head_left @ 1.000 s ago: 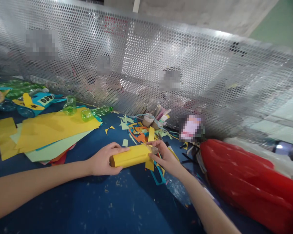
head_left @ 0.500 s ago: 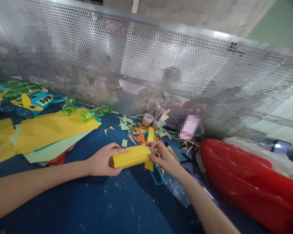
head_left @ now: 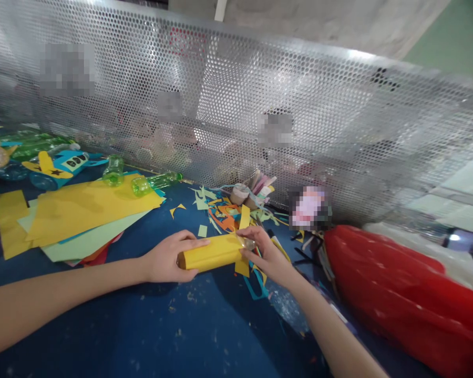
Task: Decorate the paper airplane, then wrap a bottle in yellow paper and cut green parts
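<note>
A small plastic bottle wrapped in yellow paper (head_left: 215, 253) lies across between my two hands, just over the blue tabletop (head_left: 150, 325). Around its left, bottom end my left hand (head_left: 171, 257) is closed, thumb along the upper side. My right hand (head_left: 266, 254) pinches the clear neck end on the right. Yellow paper strips (head_left: 242, 268) and a blue paper cutout (head_left: 255, 286) lie close to the right hand. Beyond the bottle is a heap of coloured paper scraps (head_left: 224, 212).
Stacked coloured paper (head_left: 82, 210) lies left, with green bottles (head_left: 157, 182) on it. Behind it sits a blue-and-yellow bottle plane (head_left: 69, 165). A perforated metal screen (head_left: 228, 105) spans the back. A red plastic bag (head_left: 394, 289) and a phone (head_left: 308, 206) are on the right.
Both hands keep the same hold on the yellow-wrapped bottle. The whole view has shifted very slightly; nothing else visibly moved.
</note>
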`<action>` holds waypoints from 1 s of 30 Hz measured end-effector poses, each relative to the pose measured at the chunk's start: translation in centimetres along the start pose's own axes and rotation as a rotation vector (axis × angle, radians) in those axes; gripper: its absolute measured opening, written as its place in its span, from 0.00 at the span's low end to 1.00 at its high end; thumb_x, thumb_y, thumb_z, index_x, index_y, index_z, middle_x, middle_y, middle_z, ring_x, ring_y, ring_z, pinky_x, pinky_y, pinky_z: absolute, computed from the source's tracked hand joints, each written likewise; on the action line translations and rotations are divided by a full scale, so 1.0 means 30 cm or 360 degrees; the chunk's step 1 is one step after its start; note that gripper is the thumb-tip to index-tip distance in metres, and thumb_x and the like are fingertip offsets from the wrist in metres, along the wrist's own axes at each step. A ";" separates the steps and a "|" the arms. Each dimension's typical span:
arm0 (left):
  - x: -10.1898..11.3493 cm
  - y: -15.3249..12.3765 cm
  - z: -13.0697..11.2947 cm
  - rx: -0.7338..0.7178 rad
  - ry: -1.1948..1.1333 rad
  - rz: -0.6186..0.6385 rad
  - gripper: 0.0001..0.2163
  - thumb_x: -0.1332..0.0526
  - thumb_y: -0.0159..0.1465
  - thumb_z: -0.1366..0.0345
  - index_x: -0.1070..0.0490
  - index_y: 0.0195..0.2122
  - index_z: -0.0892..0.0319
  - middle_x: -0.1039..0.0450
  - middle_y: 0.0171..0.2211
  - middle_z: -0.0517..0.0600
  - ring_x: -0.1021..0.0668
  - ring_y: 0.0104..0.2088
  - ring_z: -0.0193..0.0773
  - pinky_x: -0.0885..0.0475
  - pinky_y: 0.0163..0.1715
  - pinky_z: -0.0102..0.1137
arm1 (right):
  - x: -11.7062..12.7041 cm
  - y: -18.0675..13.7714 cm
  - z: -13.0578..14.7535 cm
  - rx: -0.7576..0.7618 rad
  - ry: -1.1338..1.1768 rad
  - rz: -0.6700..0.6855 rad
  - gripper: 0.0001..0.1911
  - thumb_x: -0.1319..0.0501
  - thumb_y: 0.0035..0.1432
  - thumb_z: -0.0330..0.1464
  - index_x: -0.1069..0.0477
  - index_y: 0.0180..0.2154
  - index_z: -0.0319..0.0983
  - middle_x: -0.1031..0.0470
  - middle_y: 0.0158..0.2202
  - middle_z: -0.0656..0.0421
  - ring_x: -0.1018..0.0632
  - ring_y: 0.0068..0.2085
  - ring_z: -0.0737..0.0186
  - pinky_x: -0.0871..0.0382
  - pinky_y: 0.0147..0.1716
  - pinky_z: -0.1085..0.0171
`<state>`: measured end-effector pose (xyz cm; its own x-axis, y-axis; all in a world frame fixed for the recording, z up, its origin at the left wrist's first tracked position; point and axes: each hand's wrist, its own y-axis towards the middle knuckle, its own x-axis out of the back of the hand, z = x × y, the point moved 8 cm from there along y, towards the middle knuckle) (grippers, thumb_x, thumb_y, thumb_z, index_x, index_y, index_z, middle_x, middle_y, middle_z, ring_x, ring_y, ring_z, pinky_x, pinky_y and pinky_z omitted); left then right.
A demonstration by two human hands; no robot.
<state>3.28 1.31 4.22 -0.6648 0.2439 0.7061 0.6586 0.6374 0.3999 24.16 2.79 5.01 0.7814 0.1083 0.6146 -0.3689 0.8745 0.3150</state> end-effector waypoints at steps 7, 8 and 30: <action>-0.001 0.002 -0.001 -0.0024 0.0010 0.0008 0.29 0.36 0.53 0.63 0.37 0.58 0.50 0.36 0.46 0.52 0.27 0.44 0.41 0.32 0.48 0.37 | -0.007 -0.001 0.053 0.0135 -0.0170 0.0050 0.11 0.45 0.61 0.33 0.32 0.46 0.47 0.31 0.49 0.56 0.31 0.53 0.55 0.40 0.55 0.52; -0.001 0.001 0.000 -0.0022 0.0010 0.0010 0.29 0.36 0.53 0.63 0.37 0.58 0.50 0.36 0.47 0.51 0.27 0.44 0.41 0.32 0.48 0.37 | -0.007 0.000 0.054 0.0138 -0.0164 0.0048 0.10 0.45 0.61 0.33 0.31 0.45 0.47 0.32 0.49 0.56 0.31 0.53 0.55 0.39 0.55 0.52; 0.000 -0.029 -0.014 -0.0132 -0.0216 -0.0072 0.16 0.37 0.59 0.68 0.27 0.48 0.48 0.45 0.56 0.51 0.37 0.58 0.45 0.38 0.58 0.41 | 0.025 -0.001 0.040 0.0013 -0.0042 -0.0150 0.12 0.46 0.59 0.33 0.23 0.34 0.43 0.24 0.46 0.55 0.26 0.51 0.53 0.34 0.51 0.52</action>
<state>2.84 0.45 4.12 -0.7322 0.3162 0.6032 0.6501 0.5887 0.4804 24.15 2.29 6.33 0.7993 0.0129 0.6008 -0.2985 0.8763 0.3782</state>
